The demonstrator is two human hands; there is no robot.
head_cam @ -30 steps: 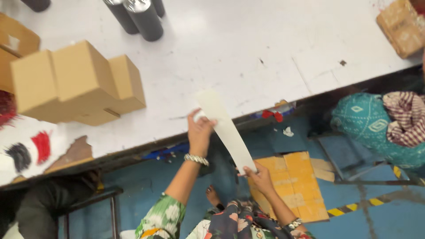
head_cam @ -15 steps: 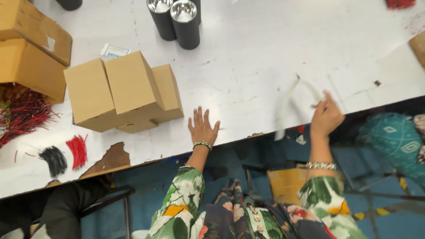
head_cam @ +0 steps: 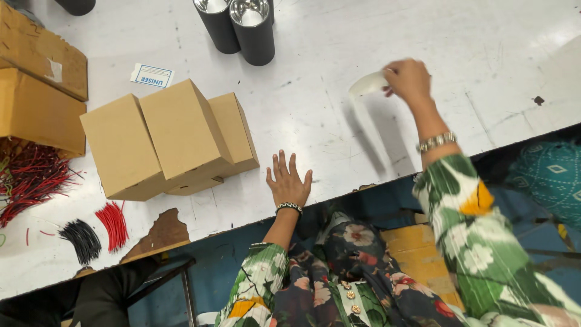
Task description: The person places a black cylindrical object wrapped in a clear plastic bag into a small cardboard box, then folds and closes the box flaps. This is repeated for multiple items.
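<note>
The right hand [head_cam: 408,79], clamped on a white strip [head_cam: 367,83], seems to lay it on the bench [head_cam: 339,133], while the left hand [head_cam: 288,181] rests flat with fingers apart.

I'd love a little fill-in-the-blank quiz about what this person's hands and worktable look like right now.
1. The left hand lies flat, palm down, on the white ____.
2. The right hand holds a strip of ____ paper.
3. The cardboard boxes stand beside the ____ hand.
4. The bundles of wire near the table edge are black and ____.

Missing words: table; white; left; red
</note>
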